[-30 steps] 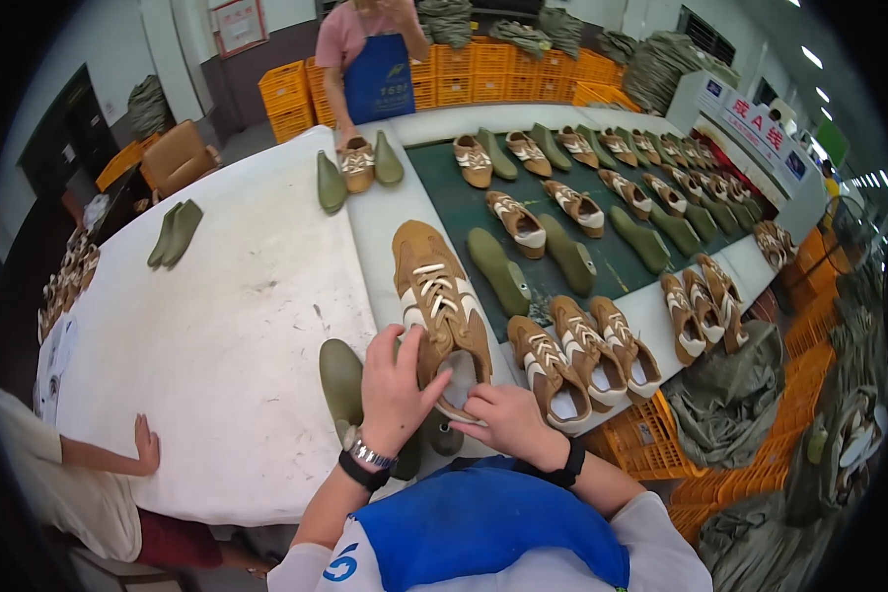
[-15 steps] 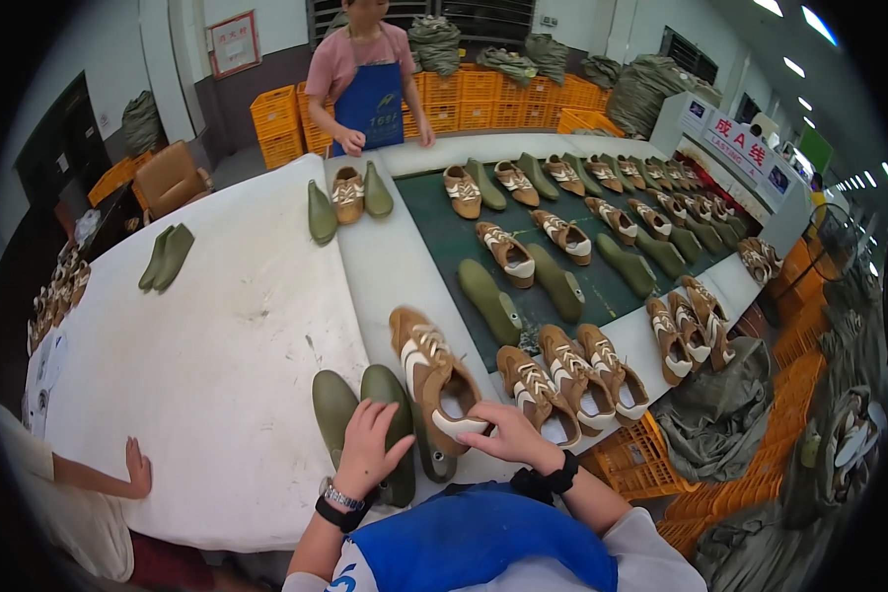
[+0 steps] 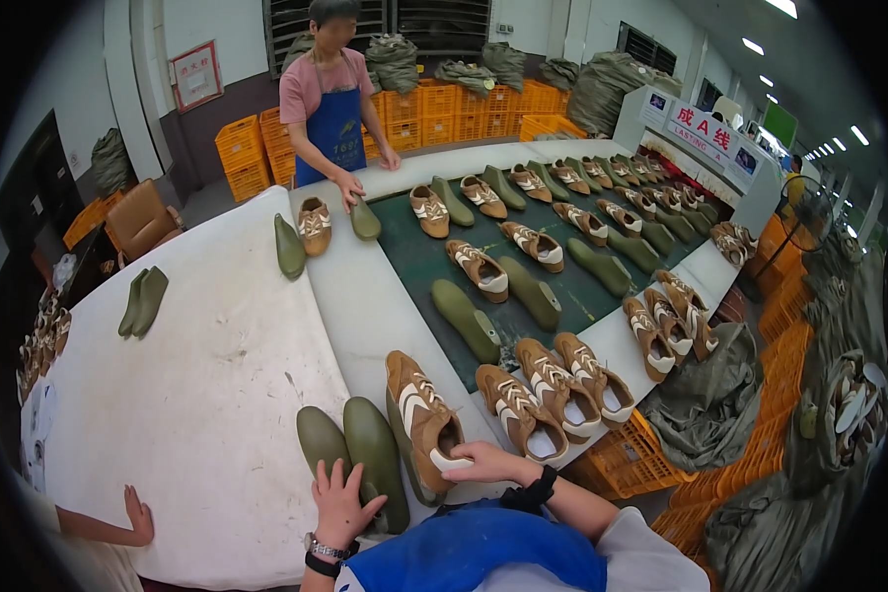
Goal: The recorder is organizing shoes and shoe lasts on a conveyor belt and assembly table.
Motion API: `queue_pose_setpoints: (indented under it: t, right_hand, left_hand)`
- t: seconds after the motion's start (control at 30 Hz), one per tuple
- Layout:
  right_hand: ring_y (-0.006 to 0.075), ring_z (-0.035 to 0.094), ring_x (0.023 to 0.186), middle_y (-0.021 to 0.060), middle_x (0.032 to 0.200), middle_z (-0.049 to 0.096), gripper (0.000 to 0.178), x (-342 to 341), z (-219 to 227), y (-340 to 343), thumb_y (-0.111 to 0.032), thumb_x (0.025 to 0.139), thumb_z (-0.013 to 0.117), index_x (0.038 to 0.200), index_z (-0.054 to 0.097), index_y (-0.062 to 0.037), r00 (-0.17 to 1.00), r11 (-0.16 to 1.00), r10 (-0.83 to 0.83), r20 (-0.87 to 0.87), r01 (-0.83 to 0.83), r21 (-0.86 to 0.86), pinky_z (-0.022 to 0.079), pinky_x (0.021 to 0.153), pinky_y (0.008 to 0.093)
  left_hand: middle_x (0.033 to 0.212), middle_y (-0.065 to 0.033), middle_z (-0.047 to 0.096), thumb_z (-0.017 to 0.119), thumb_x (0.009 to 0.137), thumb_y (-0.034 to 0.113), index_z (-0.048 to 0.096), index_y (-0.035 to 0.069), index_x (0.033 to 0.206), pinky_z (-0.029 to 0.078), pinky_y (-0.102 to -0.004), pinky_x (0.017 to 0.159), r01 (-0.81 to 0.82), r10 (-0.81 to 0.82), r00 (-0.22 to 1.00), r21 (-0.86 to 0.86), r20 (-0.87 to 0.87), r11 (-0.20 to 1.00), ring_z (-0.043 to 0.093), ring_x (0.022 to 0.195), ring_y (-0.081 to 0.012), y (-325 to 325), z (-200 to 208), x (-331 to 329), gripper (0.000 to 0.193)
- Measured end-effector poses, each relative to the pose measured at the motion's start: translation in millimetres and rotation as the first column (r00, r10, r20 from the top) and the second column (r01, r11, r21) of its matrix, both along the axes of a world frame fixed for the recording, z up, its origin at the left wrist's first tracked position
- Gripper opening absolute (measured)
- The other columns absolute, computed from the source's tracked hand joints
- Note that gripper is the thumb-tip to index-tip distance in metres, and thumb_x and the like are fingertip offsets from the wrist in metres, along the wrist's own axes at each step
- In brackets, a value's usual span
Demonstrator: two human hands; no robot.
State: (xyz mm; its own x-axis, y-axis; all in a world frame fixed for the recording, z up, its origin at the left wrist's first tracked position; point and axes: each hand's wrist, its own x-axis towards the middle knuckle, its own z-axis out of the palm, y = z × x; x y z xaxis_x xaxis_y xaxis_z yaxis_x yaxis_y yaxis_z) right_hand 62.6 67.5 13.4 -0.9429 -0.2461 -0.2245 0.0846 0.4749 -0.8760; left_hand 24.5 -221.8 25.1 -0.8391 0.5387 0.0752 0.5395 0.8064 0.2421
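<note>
White bench [image 3: 197,444]; near edge runs by the blue apron [image 3: 464,553]. Brown shoe [image 3: 426,419] close to that edge, overlapping a green last [image 3: 410,468] on its left. Right fingers [image 3: 461,473] part-curled, holding the heel. Left fingers [image 3: 337,476] spread, over the near ends of two lasts [image 3: 371,444]; cannot tell if touching. Leftward, wide white span to a far pair [image 3: 148,301]; rightward, narrow gap to three shoes [image 3: 560,390].
</note>
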Motion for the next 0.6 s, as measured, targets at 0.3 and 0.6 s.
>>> queue_pose_setpoints:
  t: [0.3,0.6]
  right_hand:
    - [0.0149,0.054,0.074,0.0107,0.079,0.059,0.037,-7.0,3.7,2.1,-0.035,0.080,0.066,0.090,0.059,-0.0003,0.995,0.997,0.069,0.074,-0.071,0.021,0.043,0.068,0.0290]
    - [0.0084,0.051,0.072,0.0056,0.074,0.059,0.030,-5.6,0.1,-3.3,-0.026,0.080,0.068,0.086,0.058,0.0017,0.997,0.996,0.026,0.071,-0.019,-0.086,0.043,0.066,0.0265]
  left_hand:
    - [0.133,-0.0309,0.024,0.078,0.060,0.045,0.058,0.001,0.110,0.028,-0.0568,0.099,-0.088,0.059,0.992,0.277,0.108,0.957,0.025,0.118,-0.0513,-20.7,-43.5,8.3,0.069]
    - [0.131,-0.0300,0.027,0.074,0.061,0.054,0.057,0.002,0.110,0.026,-0.0565,0.100,-0.147,0.143,0.989,0.240,0.031,0.960,0.027,0.117,-0.0504,-7.7,-38.1,12.0,0.074]
